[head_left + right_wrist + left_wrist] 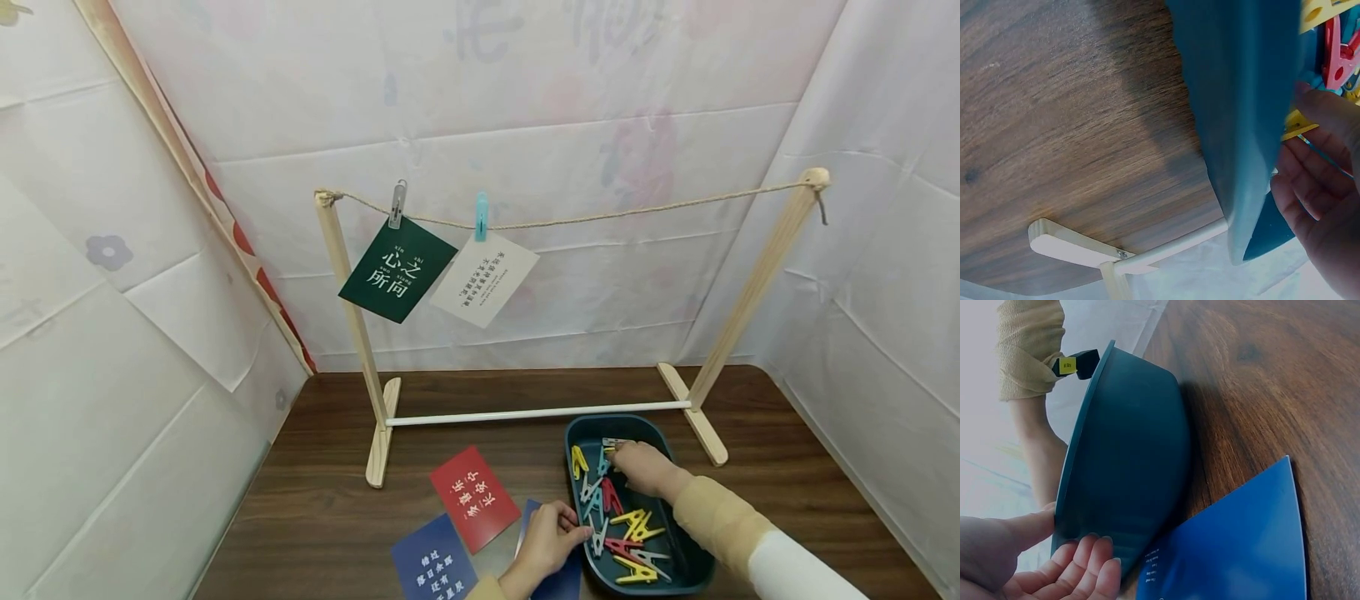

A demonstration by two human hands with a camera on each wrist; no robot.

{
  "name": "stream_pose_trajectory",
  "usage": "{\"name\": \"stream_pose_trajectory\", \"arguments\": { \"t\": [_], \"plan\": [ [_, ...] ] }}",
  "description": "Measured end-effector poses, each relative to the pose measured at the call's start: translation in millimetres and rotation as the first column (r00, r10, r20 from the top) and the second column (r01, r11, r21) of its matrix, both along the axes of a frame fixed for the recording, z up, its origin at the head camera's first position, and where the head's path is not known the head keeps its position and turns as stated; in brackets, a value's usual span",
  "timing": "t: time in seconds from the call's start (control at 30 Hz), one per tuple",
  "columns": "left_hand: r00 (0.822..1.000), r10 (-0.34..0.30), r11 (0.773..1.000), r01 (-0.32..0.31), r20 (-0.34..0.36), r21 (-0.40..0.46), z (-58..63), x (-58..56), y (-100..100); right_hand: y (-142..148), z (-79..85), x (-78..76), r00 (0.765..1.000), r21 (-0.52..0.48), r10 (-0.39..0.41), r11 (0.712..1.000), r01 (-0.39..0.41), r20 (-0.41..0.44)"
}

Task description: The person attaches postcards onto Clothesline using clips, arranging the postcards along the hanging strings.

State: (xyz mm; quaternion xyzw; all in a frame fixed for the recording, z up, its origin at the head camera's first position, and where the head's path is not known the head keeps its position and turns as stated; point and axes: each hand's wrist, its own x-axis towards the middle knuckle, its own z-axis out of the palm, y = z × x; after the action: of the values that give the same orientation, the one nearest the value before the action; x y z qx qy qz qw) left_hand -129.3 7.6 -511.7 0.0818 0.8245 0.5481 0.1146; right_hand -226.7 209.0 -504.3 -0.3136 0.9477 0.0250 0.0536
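Note:
A dark teal tray (684, 542) holds several yellow, red, blue and grey clothespins (611, 497). My left hand (551, 537) grips its left rim, thumb at the edge and fingers curled against the outer wall (1129, 437). Inside the tray's far end, my right hand (647, 468) pinches a yellow clothespin (1299, 125) between thumb and fingers; part of that clothespin is hidden. Beside the tray lie a red card (475, 498) and a blue card (435, 560). Another blue card (1235, 544) is partly covered by my left hand in the head view.
Behind the tray stands a wooden frame (757, 292) with a rope (622, 215) strung across its top. A grey clothespin (397, 206) holds a green card (397, 271) on it, and a light blue clothespin (482, 217) holds a white card (485, 279). White cloth surrounds the table (315, 500).

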Motion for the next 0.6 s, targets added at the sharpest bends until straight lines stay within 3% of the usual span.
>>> {"name": "stream_pose_trajectory", "arguments": {
  "t": [0.37, 0.6],
  "plan": [
    [1.000, 0.004, 1.000, -0.004, -0.012, -0.002, 0.8, 0.7, 0, 1, 10.9, 2.3, 0.999, -0.129, -0.025, 0.991, 0.031, 0.047],
    [1.000, 0.003, 1.000, -0.003, -0.013, -0.010, -0.5, 0.2, 1, 3, 23.0, 8.7, 0.997, -0.263, -0.029, 0.964, 0.048, 0.078]
  ]
}}
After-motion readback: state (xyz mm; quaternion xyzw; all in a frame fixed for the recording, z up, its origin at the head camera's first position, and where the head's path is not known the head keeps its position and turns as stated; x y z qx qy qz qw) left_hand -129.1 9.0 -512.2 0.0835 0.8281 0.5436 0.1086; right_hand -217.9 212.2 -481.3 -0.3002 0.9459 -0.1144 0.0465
